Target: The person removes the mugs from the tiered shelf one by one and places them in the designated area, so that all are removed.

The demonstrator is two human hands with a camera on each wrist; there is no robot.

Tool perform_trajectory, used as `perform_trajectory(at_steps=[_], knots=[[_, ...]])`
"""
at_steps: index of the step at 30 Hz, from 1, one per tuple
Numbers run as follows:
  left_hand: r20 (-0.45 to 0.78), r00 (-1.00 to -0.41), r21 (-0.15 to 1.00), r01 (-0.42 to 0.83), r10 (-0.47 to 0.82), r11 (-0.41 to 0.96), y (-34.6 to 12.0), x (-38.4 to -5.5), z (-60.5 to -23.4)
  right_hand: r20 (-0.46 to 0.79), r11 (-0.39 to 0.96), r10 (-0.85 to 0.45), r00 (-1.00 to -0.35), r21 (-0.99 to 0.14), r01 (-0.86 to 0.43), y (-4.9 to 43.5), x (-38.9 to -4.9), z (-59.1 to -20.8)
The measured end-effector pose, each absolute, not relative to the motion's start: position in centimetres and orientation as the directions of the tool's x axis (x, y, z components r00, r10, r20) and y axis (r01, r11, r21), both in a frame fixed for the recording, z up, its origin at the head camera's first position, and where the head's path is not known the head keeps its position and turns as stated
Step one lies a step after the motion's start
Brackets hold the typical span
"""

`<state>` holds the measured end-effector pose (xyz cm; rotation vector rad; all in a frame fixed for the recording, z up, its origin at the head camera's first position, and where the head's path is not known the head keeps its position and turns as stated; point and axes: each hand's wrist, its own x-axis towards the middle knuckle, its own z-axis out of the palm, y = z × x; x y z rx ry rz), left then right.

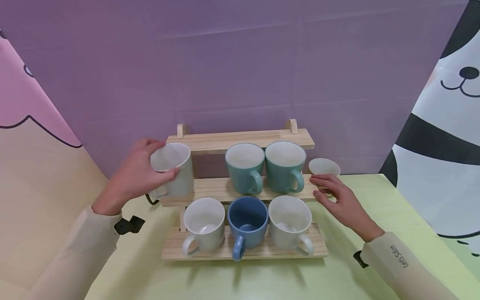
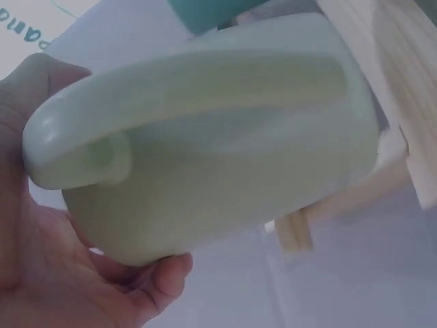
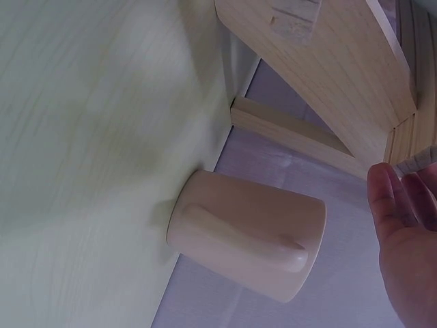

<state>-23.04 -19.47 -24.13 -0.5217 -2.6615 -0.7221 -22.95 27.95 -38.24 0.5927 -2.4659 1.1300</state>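
Observation:
My left hand (image 1: 140,177) holds a white mug (image 1: 180,171) by its upper part, thumb on the near side and fingers at the far rim. The mug is over the left end of the middle board of a wooden three-tier rack (image 1: 211,189). Its handle (image 2: 198,82) fills much of the left wrist view. At the board's right end, the fingertips of my right hand (image 1: 339,200) touch the wood. Two teal mugs, one left (image 1: 241,166) and one right (image 1: 281,166), stand on this middle tier.
The bottom tier carries a white mug (image 1: 210,225), a blue mug (image 1: 249,225) and another white mug (image 1: 290,225). Behind the right hand, a pale mug (image 3: 246,232) stands on the table (image 1: 375,212) near the purple backdrop (image 1: 232,62). The top board (image 1: 240,139) is behind the teal mugs.

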Motion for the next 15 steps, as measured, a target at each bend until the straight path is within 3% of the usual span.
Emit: perform_trajectory(at_steps=[7,15], knots=[[0.422,-0.866,0.366,0.434,0.269,0.824,-24.0,-21.2,-24.7,0.489,0.59,-0.22,-0.844,-0.622,-0.514,28.0,-22.9,-38.2],[0.354,-0.879,0.331,0.437,0.32,0.836,-28.7,-20.6,-27.9,0.497,0.576,-0.227,-0.838,-0.625,-0.526,27.9,-23.0,-38.3]])
